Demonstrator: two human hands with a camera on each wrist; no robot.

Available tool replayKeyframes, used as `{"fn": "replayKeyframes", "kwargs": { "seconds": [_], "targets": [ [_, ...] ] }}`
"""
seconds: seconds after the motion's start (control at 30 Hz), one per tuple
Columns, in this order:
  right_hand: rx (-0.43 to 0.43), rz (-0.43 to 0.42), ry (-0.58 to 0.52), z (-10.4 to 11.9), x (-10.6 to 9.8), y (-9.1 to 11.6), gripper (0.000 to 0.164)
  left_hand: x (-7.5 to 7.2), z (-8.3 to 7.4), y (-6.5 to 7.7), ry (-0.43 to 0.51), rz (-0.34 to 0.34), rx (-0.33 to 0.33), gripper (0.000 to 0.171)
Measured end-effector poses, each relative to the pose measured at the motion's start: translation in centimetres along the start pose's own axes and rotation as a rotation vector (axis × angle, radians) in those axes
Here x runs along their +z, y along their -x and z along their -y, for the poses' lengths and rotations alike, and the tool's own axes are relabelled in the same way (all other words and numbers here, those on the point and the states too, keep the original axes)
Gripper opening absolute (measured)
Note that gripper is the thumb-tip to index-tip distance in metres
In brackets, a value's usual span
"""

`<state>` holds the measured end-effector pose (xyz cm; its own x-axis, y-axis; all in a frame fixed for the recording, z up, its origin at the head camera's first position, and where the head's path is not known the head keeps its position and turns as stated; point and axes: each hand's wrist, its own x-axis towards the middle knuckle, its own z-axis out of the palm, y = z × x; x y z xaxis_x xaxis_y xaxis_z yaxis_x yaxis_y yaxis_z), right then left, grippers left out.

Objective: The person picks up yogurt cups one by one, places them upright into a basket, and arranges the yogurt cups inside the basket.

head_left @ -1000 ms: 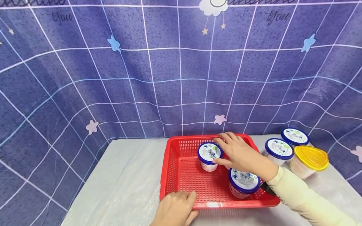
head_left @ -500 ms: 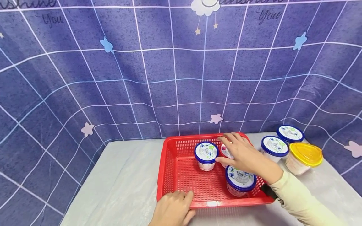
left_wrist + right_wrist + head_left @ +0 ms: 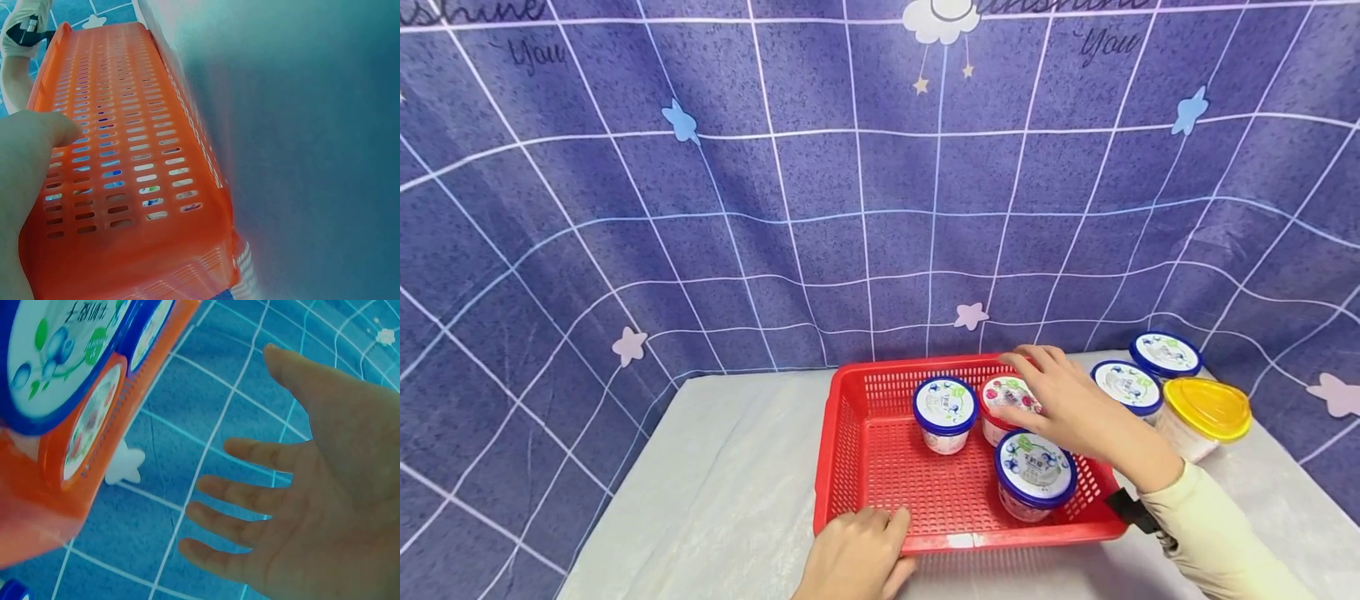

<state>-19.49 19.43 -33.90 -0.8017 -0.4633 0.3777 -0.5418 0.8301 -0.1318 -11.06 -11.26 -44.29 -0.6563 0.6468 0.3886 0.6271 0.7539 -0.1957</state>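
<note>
My left hand (image 3: pixel 853 554) grips the front rim of a red plastic basket (image 3: pixel 910 479). In the left wrist view its thumb (image 3: pixel 59 128) lies against the slotted outer wall, while the fingers go out of sight over the rim. Inside the basket stand a blue-lidded tub (image 3: pixel 945 403) at the back, a red-lidded tub (image 3: pixel 1000 392) beside it, and another blue-lidded tub (image 3: pixel 1036 467) at the front right. Over the basket's right side hovers my right hand (image 3: pixel 1067 408), partly hiding the red lid. The right wrist view has that hand with fingers spread and nothing held.
Right of the basket, two blue-lidded tubs (image 3: pixel 1126 385) and a yellow-lidded tub (image 3: pixel 1208 408) stand on the pale tabletop (image 3: pixel 730 492). A purple grid-patterned curtain (image 3: pixel 805 200) hangs behind. A dark strap device (image 3: pixel 1131 510) sits on the right wrist.
My right hand has drawn back to the right, away from the tubs, so the red lid shows more. My left hand stays on the rim. The view has shifted slightly.
</note>
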Motion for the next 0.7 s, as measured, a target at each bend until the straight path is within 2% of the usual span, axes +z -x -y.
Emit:
{"fn": "replayKeyframes", "kwargs": {
  "seconds": [0.23,0.43,0.7],
  "targets": [
    [0.119,-0.004,-0.023,-0.9,-1.0,1.9,0.070,-0.1,-0.1,0.0,0.013,0.024,-0.006,0.041],
    [0.225,-0.008,-0.033,-1.6,-1.3,3.2,0.075,0.0,-0.1,0.0,0.020,-0.017,-0.003,0.035],
    [0.250,-0.090,-0.048,-2.8,-1.5,4.5,0.076,-0.1,-0.2,-0.1,0.026,-0.009,-0.012,0.034]
  ]
}}
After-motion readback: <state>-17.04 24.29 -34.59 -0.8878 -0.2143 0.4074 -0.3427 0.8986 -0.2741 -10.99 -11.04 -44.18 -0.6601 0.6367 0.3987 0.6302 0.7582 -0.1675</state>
